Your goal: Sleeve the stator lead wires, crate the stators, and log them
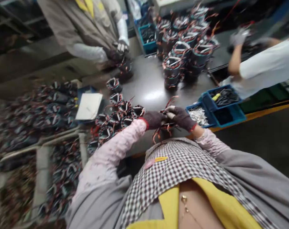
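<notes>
Here both gloved hands meet over the near counter [149,82] edge: the left hand [154,119] and right hand [181,117] have their fingers closed around one wire coil [167,124], seemingly sorting its red leads. Tidying them would need a firm grip, small twists.

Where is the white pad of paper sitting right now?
In the head view, the white pad lies left of the person's gloved left hand, on a blue bin, between the crowded rack of wound coils and the coils on the table.
</notes>
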### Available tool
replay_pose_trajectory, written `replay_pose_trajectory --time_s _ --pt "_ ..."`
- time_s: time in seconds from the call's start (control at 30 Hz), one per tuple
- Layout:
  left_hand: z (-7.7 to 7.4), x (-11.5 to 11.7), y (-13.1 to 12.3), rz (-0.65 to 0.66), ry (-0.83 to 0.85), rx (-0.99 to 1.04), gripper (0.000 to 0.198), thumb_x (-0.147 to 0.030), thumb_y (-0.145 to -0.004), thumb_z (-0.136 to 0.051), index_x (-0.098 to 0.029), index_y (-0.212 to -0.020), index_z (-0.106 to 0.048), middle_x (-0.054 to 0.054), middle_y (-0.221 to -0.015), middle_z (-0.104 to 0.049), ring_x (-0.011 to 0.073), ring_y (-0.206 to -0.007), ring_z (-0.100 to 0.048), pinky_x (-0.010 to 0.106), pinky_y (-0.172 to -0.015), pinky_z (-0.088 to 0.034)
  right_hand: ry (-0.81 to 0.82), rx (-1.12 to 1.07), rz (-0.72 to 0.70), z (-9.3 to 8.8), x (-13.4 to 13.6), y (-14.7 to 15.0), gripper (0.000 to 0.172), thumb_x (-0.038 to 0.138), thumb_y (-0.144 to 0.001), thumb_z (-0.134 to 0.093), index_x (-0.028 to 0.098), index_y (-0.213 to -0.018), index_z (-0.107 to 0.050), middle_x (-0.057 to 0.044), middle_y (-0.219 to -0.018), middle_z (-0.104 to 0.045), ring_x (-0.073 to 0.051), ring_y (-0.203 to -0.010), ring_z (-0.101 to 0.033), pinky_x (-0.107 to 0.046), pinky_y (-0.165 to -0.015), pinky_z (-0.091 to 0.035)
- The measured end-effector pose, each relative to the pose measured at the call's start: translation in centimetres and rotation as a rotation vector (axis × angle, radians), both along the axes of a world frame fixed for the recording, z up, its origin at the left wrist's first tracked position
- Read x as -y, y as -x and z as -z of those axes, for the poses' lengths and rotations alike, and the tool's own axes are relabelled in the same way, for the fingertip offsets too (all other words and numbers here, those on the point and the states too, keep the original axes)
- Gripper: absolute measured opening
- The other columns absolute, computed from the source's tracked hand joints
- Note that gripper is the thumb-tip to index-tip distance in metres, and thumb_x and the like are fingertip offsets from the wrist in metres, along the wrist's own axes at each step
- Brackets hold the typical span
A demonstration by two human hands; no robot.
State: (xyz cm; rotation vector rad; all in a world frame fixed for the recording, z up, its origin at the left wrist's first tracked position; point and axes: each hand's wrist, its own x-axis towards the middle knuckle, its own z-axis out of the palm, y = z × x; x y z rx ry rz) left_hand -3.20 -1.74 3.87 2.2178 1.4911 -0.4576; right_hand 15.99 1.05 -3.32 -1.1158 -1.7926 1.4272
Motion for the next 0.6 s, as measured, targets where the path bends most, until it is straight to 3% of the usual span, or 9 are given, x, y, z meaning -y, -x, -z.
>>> replay_pose_trajectory --time_s 0.1,0.2,0.27,0.33,0.4,0.47,0.6 --pt "1.2 1.2 -0.2 -0.046 -0.079 0.006 0.031 -0.03 -0.112 -0.063 -0.027 -0.134 -0.085 0.011 -0.122 -0.086 0.0303 -0.117 -0.081 0.037 -0.097 -0.061 -0.007 0.05 -0.003 0.4 -0.3 -0.1 0.028 0.032 -0.099 -0.066 0.02 -0.117 -0.084 -0.008 -0.114 -0.087 -0.025 -0.105 -0.078 -0.041 -0.103 -0.064" --pt "2.1 5.2 0.7 -0.19 -0.263 0.026 0.037 -0.024 -0.115 -0.056 -0.022 -0.143 -0.081 0.015 -0.129 -0.084 0.0306 -0.12 -0.08 0.04 -0.099 -0.063 -0.041 0.134 0.018 0.2 0.1 -0.1 0.032 0.033 -0.102 -0.063 0.021 -0.123 -0.084 -0.009 -0.119 -0.088 -0.026 -0.108 -0.079 -0.043 -0.104 -0.064" --pt "2.2 7.7 2.3 -0.348 -0.395 0.037 0.039 -0.021 -0.116 -0.054 -0.021 -0.145 -0.079 0.014 -0.135 -0.083 0.0282 -0.123 -0.079 0.039 -0.106 -0.062 -0.075 0.179 0.021 -0.1 0.4 0.0 0.034 0.032 -0.102 -0.063 0.021 -0.125 -0.084 -0.01 -0.121 -0.087 -0.027 -0.11 -0.079 -0.044 -0.106 -0.063" --pt "1.7 8.6 4.1 -0.415 -0.475 0.045 0.04 -0.023 -0.117 -0.055 -0.02 -0.151 -0.076 0.014 -0.146 -0.079 0.0273 -0.133 -0.075 0.038 -0.115 -0.059 -0.09 0.195 0.007 -0.4 0.5 0.1 0.034 0.03 -0.101 -0.064 0.02 -0.126 -0.085 -0.01 -0.12 -0.087 -0.028 -0.11 -0.079 -0.043 -0.105 -0.064" --pt "0.9 7.8 4.9 -0.324 -0.444 0.044 0.047 -0.031 -0.115 -0.064 -0.019 -0.16 -0.07 0.015 -0.159 -0.071 0.0295 -0.144 -0.069 0.039 -0.12 -0.057 -0.097 0.211 -0.02 -0.7 0.3 0.2 0.036 0.028 -0.1 -0.064 0.018 -0.127 -0.086 -0.012 -0.119 -0.088 -0.029 -0.11 -0.08 -0.043 -0.103 -0.064" --pt "0.3 6.2 4.4 -0.149 -0.316 0.026 0.058 -0.043 -0.11 -0.074 -0.022 -0.164 -0.067 0.015 -0.164 -0.067 0.0326 -0.146 -0.068 0.041 -0.117 -0.057 -0.117 0.243 -0.048 -1.0 0.1 0.2 0.037 0.027 -0.1 -0.064 0.017 -0.128 -0.086 -0.013 -0.121 -0.087 -0.029 -0.111 -0.08 -0.043 -0.105 -0.064" --pt "-0.9 3.3 1.8 0.01 -0.105 -0.097 0.039 -0.045 -0.117 -0.061 -0.023 -0.142 -0.08 0.016 -0.136 -0.079 0.0338 -0.128 -0.076 0.041 -0.1 -0.059 -0.144 0.296 -0.097 -1.4 0.0 0.2 0.038 0.027 -0.104 -0.06 0.016 -0.132 -0.084 -0.014 -0.124 -0.087 -0.03 -0.113 -0.08 -0.044 -0.108 -0.063"
